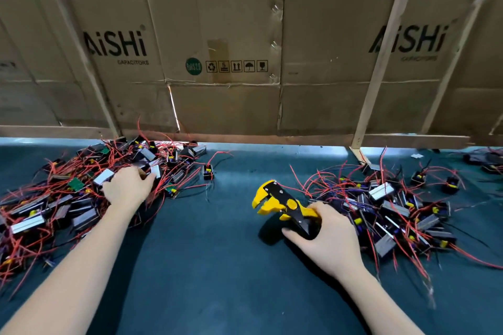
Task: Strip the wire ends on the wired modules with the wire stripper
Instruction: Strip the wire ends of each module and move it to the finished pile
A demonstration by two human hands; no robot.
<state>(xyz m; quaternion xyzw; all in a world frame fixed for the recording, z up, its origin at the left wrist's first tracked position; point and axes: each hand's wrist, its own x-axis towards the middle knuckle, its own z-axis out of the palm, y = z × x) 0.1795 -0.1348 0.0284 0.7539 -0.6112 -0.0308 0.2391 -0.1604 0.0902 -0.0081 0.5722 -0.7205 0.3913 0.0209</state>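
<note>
Left hand: the left hand [128, 185] is reaching into the pile on the left. Its fingers are bending down around a small module [152, 171] with a silver side, and it looks like it is pinching it.

Right hand: the right hand [324, 236] is holding the wire stripper [285, 205] by its black handles. Its fingers are wrapping around them.

Wire stripper: it is yellow and black. Its yellow head is pointing up and to the left, and its mouth is standing a little open. It is sitting near the middle of the table, just beside the right pile.

Left pile: a big heap of wired modules [68, 198] is lying by the left edge of the table. Red and black wires are sticking out all over.

Right pile: another heap of wired modules [394, 212] is lying on the right side, well apart from the left one.

Table: the table [212, 266] is wearing a dark blue-green cover.

Back: cardboard boxes [231, 49] are standing along the far edge of the table, with "AiSHi" printed on them.
</note>
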